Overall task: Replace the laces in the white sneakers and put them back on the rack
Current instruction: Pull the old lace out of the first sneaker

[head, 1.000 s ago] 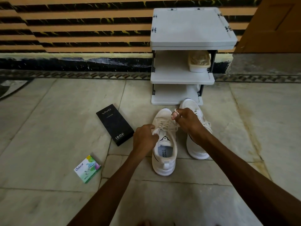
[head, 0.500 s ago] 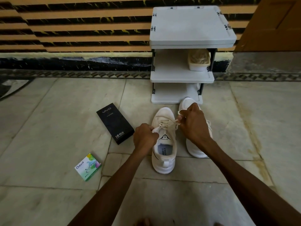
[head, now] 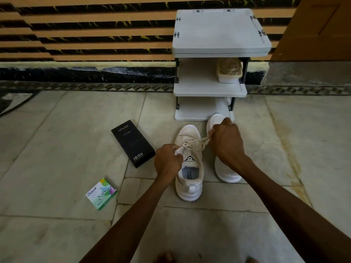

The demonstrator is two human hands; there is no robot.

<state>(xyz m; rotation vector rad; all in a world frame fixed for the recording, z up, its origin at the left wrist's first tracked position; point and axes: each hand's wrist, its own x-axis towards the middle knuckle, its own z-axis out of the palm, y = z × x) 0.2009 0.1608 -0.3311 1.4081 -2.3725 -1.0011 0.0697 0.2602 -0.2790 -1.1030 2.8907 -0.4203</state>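
Two white sneakers stand side by side on the floor, toes toward the rack. The left sneaker [head: 190,177] carries a cream lace [head: 191,144] threaded across its eyelets. My left hand [head: 167,160] pinches one lace end at the shoe's left side. My right hand [head: 227,141] grips the other lace end, pulled out to the right, and covers much of the right sneaker [head: 226,169]. The white three-shelf rack [head: 209,90] stands just behind the shoes against the wall.
A black phone box [head: 133,143] lies left of the sneakers and a small green Odonil box [head: 101,193] lies nearer me at left. A white tub [head: 228,72] sits on the rack's middle shelf. A wooden door [head: 319,25] is at right. Floor is stone tile.
My right hand has moved from above the left sneaker's toe out to the right, drawing the lace taut. My left hand has stayed at the shoe's left side.
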